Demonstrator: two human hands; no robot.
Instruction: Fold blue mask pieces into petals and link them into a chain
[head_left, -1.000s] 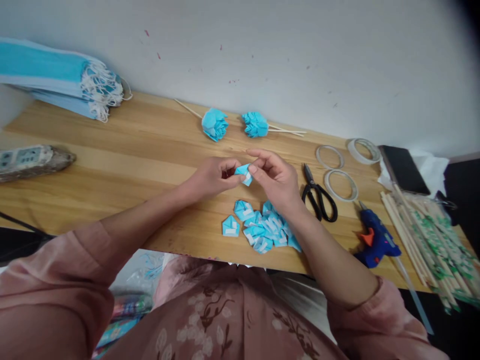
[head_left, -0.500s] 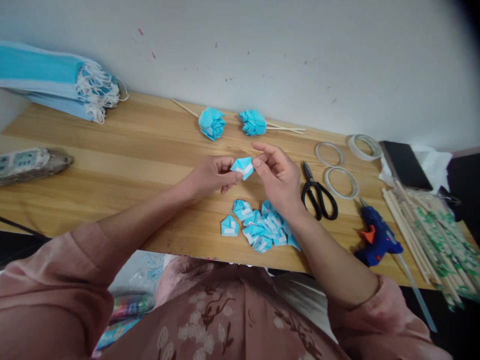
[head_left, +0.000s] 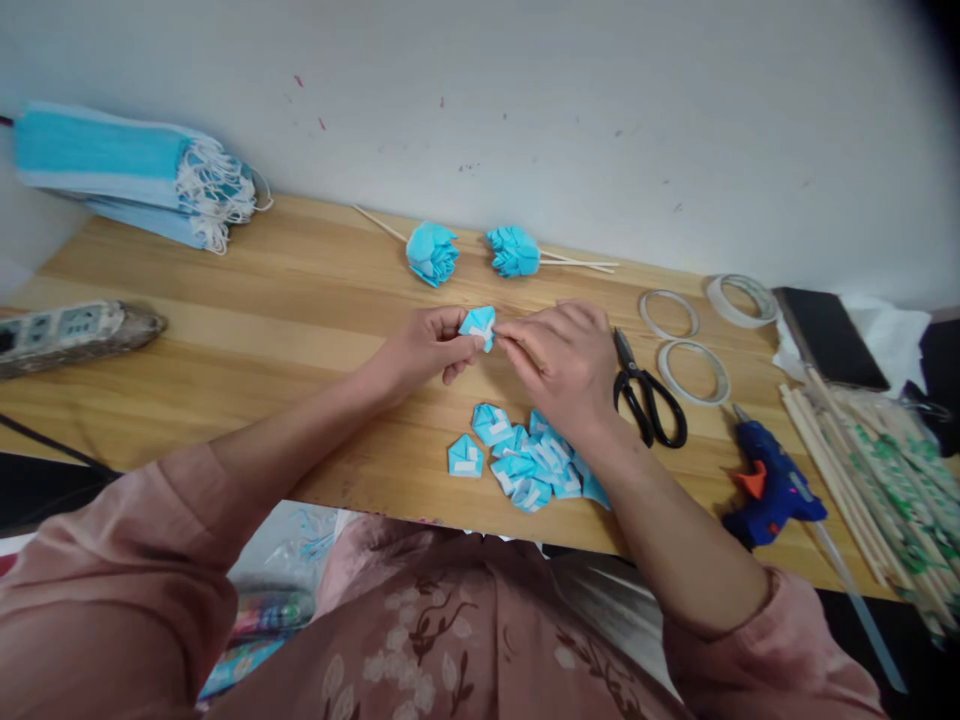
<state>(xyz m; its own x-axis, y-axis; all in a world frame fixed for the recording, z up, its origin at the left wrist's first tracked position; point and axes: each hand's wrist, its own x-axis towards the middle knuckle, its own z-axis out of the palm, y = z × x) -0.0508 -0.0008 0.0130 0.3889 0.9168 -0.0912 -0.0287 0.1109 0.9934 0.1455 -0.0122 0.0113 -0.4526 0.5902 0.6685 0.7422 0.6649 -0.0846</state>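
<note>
My left hand (head_left: 435, 342) pinches a small folded blue piece (head_left: 477, 324) that carries a white tape strip. The fingertips of my right hand (head_left: 559, 355) are pressed together at that piece's right edge, by the tape; whether they grip the tape or the fold itself is hard to see. Below my hands lies a pile of similar folded blue pieces (head_left: 529, 465) with white strips, partly covered by my right forearm. One such piece (head_left: 465, 456) sits a little apart on the left of the pile.
Two blue flowers on sticks (head_left: 433, 254) lie at the back. Black scissors (head_left: 636, 375), tape rolls (head_left: 694, 373), a blue glue gun (head_left: 772, 485) and wooden sticks (head_left: 832, 480) are on the right. A stack of blue masks (head_left: 105, 150) and a power strip (head_left: 79, 330) are on the left.
My right hand has turned over, and its spread fingers have closed together at the folded piece's right edge. The whole view has shifted slightly. My left hand keeps its hold.
</note>
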